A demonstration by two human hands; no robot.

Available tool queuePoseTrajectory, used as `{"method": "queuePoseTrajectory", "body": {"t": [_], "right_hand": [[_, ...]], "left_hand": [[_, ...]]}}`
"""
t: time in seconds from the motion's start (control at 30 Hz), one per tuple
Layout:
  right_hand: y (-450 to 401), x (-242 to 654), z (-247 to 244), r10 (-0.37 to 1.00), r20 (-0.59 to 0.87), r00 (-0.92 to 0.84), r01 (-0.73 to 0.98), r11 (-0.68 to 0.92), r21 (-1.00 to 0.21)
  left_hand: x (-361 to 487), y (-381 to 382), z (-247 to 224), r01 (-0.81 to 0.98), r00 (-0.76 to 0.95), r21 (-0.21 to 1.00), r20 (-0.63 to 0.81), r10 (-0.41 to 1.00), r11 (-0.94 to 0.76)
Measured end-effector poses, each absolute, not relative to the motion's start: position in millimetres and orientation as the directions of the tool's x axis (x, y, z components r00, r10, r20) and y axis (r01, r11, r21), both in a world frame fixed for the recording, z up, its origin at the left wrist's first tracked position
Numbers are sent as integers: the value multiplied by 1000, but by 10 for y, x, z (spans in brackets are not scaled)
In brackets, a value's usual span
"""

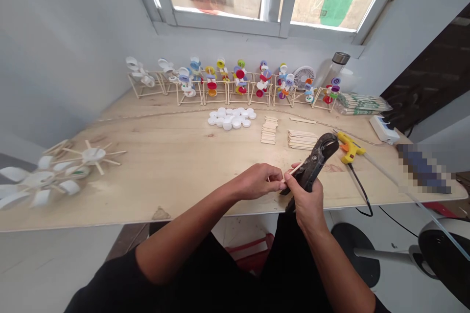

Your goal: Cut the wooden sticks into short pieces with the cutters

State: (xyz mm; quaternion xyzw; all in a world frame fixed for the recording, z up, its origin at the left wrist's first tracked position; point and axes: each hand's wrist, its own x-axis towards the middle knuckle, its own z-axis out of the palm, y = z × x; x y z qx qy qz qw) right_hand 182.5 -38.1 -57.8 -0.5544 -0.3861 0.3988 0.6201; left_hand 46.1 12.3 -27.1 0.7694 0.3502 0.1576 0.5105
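Note:
My left hand (259, 182) pinches a thin wooden craft stick (295, 169) near its end, and the stick runs to the right into the jaws of dark metal cutting pliers (316, 161). My right hand (303, 197) is closed around the handles of those pliers, just beside my left fingertips. The fingers of both hands hide most of the stick. Both hands are over the front edge of a plywood table (165, 156).
Several bottle-cap and stick models (238, 80) line the back. White bottle caps (229, 118), stacked sticks (269, 130) and a yellow glue gun (349, 147) lie nearby. Pinwheels of white plastic and sticks (88, 156) sit at the left. A power strip (384, 129) stands at the right.

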Motion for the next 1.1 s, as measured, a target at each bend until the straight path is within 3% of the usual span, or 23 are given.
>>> {"method": "queuePoseTrajectory", "body": {"t": [0.17, 0.3, 0.47, 0.83, 1.1], "right_hand": [[-386, 1817, -569, 936, 66, 345, -22, 79, -997], [-420, 1823, -531, 944, 80, 319, -25, 93, -995], [-479, 1828, -509, 957, 86, 276, 63, 72, -995], [-487, 1751, -532, 953, 140, 268, 144, 104, -984], [-512, 1734, -523, 951, 68, 301, -7, 74, -997]], "left_hand": [[447, 200, -291, 326, 700, 931, -121, 704, -164], [413, 202, -297, 150, 677, 982, -187, 711, 115], [401, 163, -288, -24, 549, 929, -297, 781, 370], [582, -42, -285, -214, 402, 905, -262, 878, 368], [651, -115, -267, -163, 353, 938, -235, 905, 307]]}}
